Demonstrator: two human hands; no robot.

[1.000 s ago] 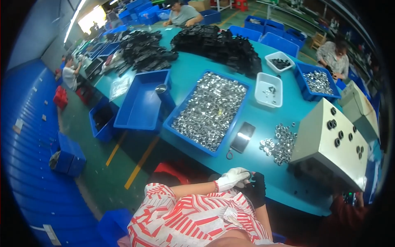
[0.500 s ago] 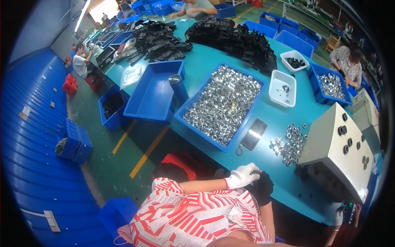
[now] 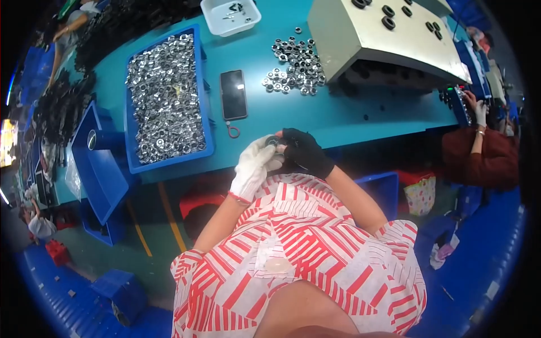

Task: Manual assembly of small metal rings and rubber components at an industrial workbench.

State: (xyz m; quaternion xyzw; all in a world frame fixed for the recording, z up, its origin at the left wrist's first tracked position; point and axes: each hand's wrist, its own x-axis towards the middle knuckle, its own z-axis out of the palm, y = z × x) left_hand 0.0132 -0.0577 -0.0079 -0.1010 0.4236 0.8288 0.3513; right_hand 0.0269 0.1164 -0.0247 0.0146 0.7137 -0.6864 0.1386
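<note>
In front of my chest, at the table's near edge, my two hands meet with fingers closed together. My left hand (image 3: 255,164), in a white glove, pinches a small dark round part (image 3: 273,141) with a metallic glint. My right hand (image 3: 307,153), in a black glove with bare fingertips, closes on the same part from the other side. Fingers cover much of it, so its exact kind is unclear. Beyond them lies a loose cluster of small shiny metal rings with dark centres (image 3: 296,63). A blue bin (image 3: 131,127) heaped with similar silver rings stands to the left.
A dark phone (image 3: 233,94) with a ring strap lies on the teal table (image 3: 253,53). At the back are a white tray (image 3: 209,22) with small black parts and a cream metal housing (image 3: 341,34) bearing black rings. A co-worker (image 3: 479,149) sits at the right.
The view has swung to the right, so the bin, phone and ring cluster sit further left. My hands now show more plainly, with the small dark part visible between them.
</note>
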